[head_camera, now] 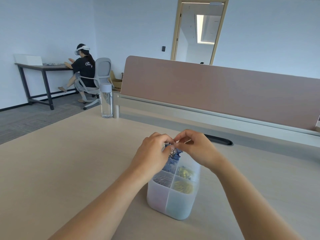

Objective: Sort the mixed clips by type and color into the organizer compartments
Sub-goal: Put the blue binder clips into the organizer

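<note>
Translucent organizer (173, 205) is sitting on the counter (69, 161), with yellow clips (183, 186) lying in its right compartments. Just above its far end, the left hand (152, 154) and right hand (196, 149) are both pinching a tangle of blue clips (174, 152).

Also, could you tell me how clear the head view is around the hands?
Head view: soft, even light with only faint shadows on the desk; wide-angle stretch leans the door frame; the clips pinched between left hand and right hand look small and blurred; the only glare is the ceiling light beyond the doorway.
</note>
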